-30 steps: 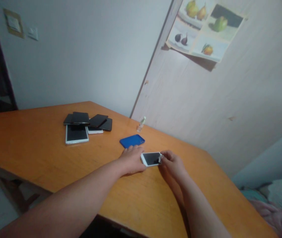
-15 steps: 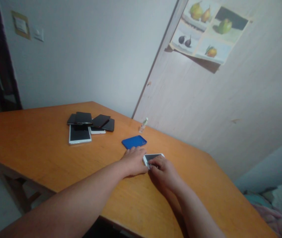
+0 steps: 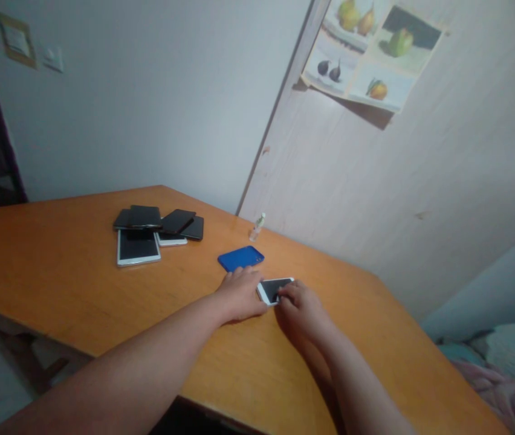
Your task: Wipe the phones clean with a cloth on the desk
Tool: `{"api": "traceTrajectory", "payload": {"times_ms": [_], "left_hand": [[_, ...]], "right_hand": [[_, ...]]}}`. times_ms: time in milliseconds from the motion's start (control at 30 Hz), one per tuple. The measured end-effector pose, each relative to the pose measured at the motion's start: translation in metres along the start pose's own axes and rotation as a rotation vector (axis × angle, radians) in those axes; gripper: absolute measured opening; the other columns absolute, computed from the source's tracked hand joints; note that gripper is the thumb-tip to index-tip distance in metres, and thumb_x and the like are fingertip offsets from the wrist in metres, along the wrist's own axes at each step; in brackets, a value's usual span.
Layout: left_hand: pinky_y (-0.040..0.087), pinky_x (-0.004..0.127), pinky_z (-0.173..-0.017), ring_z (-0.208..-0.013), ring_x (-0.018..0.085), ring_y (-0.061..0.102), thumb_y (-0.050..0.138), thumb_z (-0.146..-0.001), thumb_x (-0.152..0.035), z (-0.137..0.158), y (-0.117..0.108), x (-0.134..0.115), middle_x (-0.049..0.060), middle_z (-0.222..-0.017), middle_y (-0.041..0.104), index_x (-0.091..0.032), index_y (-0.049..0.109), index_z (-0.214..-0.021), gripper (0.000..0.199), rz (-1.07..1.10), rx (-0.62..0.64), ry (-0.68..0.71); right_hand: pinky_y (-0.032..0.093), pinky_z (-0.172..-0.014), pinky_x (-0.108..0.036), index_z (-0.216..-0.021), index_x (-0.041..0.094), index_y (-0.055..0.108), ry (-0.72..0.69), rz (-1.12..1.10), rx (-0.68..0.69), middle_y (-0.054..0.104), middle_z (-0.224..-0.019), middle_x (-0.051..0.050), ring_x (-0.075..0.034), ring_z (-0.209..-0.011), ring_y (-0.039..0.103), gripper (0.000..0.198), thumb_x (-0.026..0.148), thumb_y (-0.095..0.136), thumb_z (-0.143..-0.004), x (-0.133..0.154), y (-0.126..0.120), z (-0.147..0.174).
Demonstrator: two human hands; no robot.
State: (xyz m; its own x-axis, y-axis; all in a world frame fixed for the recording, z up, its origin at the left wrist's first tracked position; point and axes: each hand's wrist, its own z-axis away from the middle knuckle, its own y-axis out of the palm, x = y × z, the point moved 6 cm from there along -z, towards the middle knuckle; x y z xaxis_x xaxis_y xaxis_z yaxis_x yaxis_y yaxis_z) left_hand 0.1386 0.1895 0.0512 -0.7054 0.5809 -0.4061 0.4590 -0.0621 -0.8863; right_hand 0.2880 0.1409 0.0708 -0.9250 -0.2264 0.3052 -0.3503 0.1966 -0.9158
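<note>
Fingers (image 3: 290,290) of the right hand (image 3: 306,309) pinch a small pale thing (image 3: 278,295) over the phone glass

Half a second ago this right hand was at the near left corner of the white phone (image 3: 268,288); now it has come back toward the right, and more of the left part of the dark screen is visible. One second ago it was at the right end. I judge from this that the work in hand goes to and fro over the screen, and that it is not finished. The pinch is narrow, but what exactly is held is too small to tell.

Left hand (image 3: 240,295) has not changed its grip: the thumb is at the near side and the fingers at the far side, holding the left end of the phone on the surface (image 3: 80,272).

About containers: a small clear bottle (image 3: 256,232) stands near the wall side; I cannot tell if liquid is inside. Nearer, just beyond the left hand, lies a blue cover (image 3: 239,260), shallow, with only its blue face showing. Well to the left, dark devices (image 3: 145,215) lie partly over a white tablet (image 3: 138,248) and another white phone (image 3: 173,241).
</note>
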Motion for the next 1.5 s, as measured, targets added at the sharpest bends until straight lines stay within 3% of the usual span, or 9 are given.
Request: {"api": "traceTrajectory", "payload": {"times_ms": [133,400,567,667,900,1033,1167,1400,1500], "left_hand": [[0.048,0.044,-0.088,-0.108,0.033,0.056,0.064,-0.072,-0.055,0.000,0.000,0.000,0.009,-0.114,0.059,-0.027,0.064,-0.108,0.046,0.003,0.006,-0.002],[0.047,0.045,-0.091,-0.109,0.033,0.055,0.067,-0.069,-0.053,-0.001,0.000,-0.001,0.009,-0.117,0.059,-0.025,0.062,-0.111,0.051,-0.013,0.018,-0.002],[0.047,0.044,-0.091,-0.111,0.033,0.055,0.066,-0.071,-0.057,0.002,-0.003,-0.002,0.008,-0.117,0.059,-0.027,0.064,-0.108,0.047,0.007,0.020,-0.005],[0.046,0.045,-0.092,-0.113,0.034,0.054,0.065,-0.072,-0.059,0.002,-0.004,-0.003,0.009,-0.117,0.060,-0.027,0.064,-0.106,0.047,0.011,0.038,-0.015],[0.047,0.044,-0.091,-0.112,0.034,0.055,0.068,-0.070,-0.054,0.001,-0.004,-0.004,0.009,-0.120,0.060,-0.026,0.064,-0.111,0.050,0.008,0.022,0.004],[0.046,0.044,-0.093,-0.116,0.034,0.054,0.068,-0.070,-0.056,0.003,-0.005,-0.004,0.008,-0.122,0.059,-0.027,0.064,-0.111,0.050,0.012,0.040,-0.025],[0.046,0.045,-0.093,-0.114,0.034,0.054,0.064,-0.073,-0.059,0.004,-0.006,-0.005,0.009,-0.120,0.060,-0.026,0.064,-0.108,0.047,0.009,0.039,-0.012],[0.047,0.043,-0.089,-0.110,0.033,0.055,0.066,-0.071,-0.057,0.002,-0.003,-0.003,0.009,-0.119,0.060,-0.028,0.064,-0.112,0.050,0.009,0.004,0.023],[0.047,0.043,-0.089,-0.110,0.033,0.055,0.065,-0.072,-0.058,0.002,-0.003,-0.004,0.008,-0.120,0.060,-0.028,0.063,-0.111,0.050,0.014,-0.003,0.027]], "right_hand": [[0.047,-0.083,-0.028,-0.085,0.022,0.075,-0.166,-0.085,0.099,0.068,-0.094,-0.005,-0.018,-0.091,0.061,0.025,0.014,0.052,-0.085,0.026,0.007,0.003],[0.049,-0.088,-0.033,-0.101,0.025,0.077,0.218,0.082,0.075,0.076,-0.099,-0.005,-0.024,-0.098,0.068,0.030,0.021,0.051,-0.088,-0.048,-0.012,0.002],[0.037,-0.112,-0.042,-0.125,0.024,0.069,0.018,0.017,0.206,0.060,-0.140,-0.009,-0.027,-0.133,0.052,0.039,0.026,0.049,-0.091,-0.005,0.002,0.011],[0.030,-0.118,-0.046,-0.130,0.028,0.066,-0.097,-0.082,0.303,0.053,-0.146,-0.004,-0.025,-0.141,0.043,0.041,0.029,0.047,-0.094,0.011,0.008,0.015],[0.044,-0.107,-0.044,-0.123,0.028,0.070,0.166,0.022,0.175,0.068,-0.130,-0.006,-0.028,-0.121,0.062,0.037,0.026,0.048,-0.094,-0.036,-0.010,0.007],[0.039,-0.111,-0.046,-0.129,0.025,0.067,0.049,-0.014,0.223,0.061,-0.139,-0.008,-0.029,-0.130,0.055,0.039,0.033,0.048,-0.096,-0.010,-0.007,0.012],[0.028,-0.119,-0.048,-0.136,0.033,0.060,-0.152,-0.182,0.333,0.055,-0.146,-0.001,-0.024,-0.137,0.048,0.041,0.038,0.042,-0.099,0.024,0.000,0.019],[0.037,-0.111,-0.048,-0.126,0.031,0.067,0.167,-0.045,0.103,0.070,-0.126,-0.003,-0.026,-0.128,0.056,0.036,0.031,0.047,-0.096,-0.039,-0.008,0.004],[0.034,-0.113,-0.050,-0.127,0.031,0.066,0.151,-0.034,0.109,0.068,-0.129,-0.004,-0.027,-0.132,0.053,0.036,0.033,0.046,-0.097,-0.037,-0.005,0.004]]}}
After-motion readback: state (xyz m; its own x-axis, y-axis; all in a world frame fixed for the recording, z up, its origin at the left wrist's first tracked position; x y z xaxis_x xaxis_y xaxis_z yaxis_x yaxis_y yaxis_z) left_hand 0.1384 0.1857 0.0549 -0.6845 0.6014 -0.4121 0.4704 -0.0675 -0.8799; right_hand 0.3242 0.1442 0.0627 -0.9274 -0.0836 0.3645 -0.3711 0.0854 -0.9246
